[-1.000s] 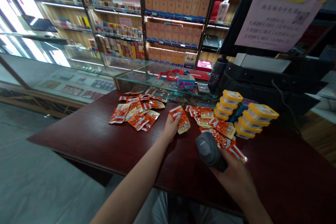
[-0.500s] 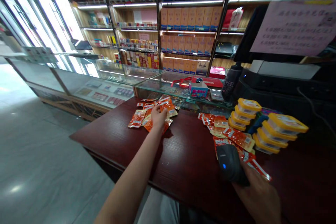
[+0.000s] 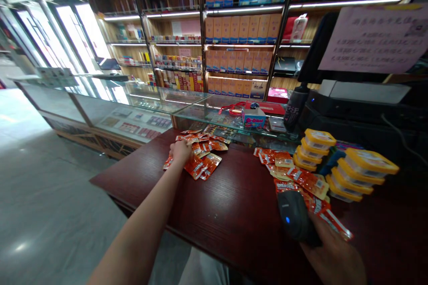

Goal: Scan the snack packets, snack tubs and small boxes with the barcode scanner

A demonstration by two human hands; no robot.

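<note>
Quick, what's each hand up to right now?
Left hand: at the left pile of orange packets; cannot tell whether its grip has closed on one.
Right hand: closed around a dark handheld scanner.

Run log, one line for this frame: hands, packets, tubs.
left hand: at left packet pile, grip hidden | right hand: holding scanner | right packet pile: beside tubs | tubs: stacked

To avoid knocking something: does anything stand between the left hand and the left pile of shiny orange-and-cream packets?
Nothing visible does: the left hand is over these packets. The dark handheld scanner in the right hand is well aside.
</note>
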